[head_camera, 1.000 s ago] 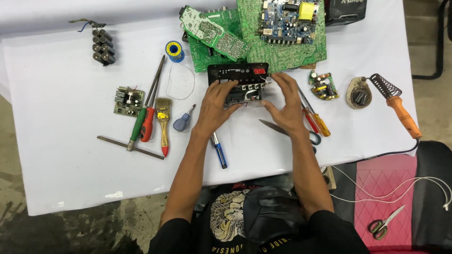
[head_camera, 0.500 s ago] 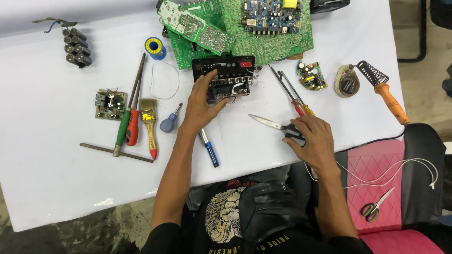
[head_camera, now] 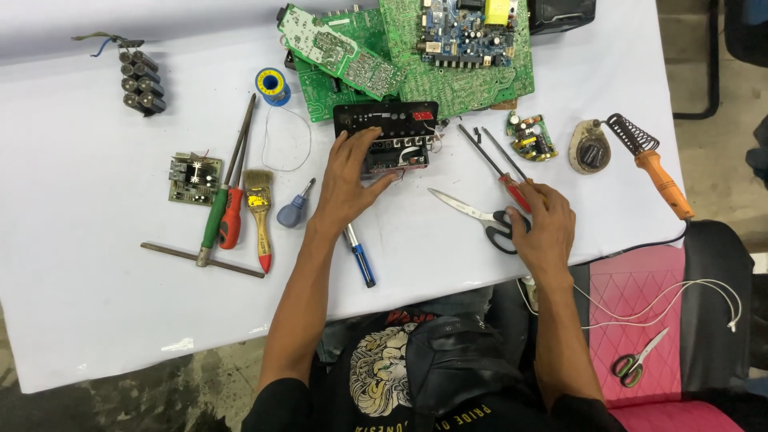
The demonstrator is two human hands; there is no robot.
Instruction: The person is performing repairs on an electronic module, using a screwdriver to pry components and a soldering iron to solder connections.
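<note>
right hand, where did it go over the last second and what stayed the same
The right hand left the black module and moved toward the person's right, onto the handles of the black-handled scissors beside the red-handled screwdrivers. The left hand stayed on the module, which did not shift. The other tools lie as before.

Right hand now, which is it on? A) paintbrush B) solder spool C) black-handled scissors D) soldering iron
C: the right hand rests on the handles of the black-handled scissors, beside the red screwdriver; the left hand lies on the black module.
</note>
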